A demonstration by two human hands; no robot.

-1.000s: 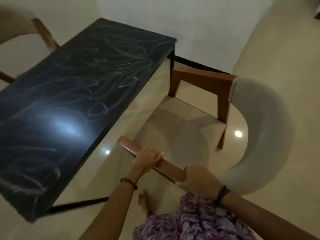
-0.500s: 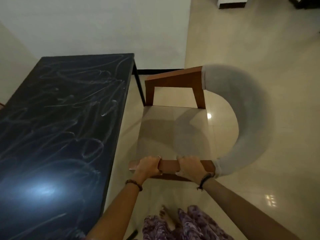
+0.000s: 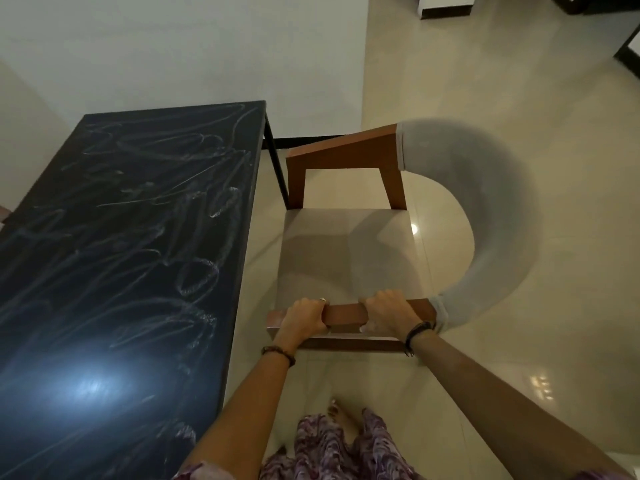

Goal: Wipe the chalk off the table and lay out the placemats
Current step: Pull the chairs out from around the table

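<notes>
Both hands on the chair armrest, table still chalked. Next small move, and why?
Probably let go of the chair. The left hand and right hand both grip its wooden armrest, and the chair stands on the floor apart from the table edge. The black tabletop is covered in chalk scribbles, and no cloth or placemat is in view, so free hands come first.

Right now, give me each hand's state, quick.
Left hand: grips the chair armrest.
Right hand: grips the same armrest.
</notes>
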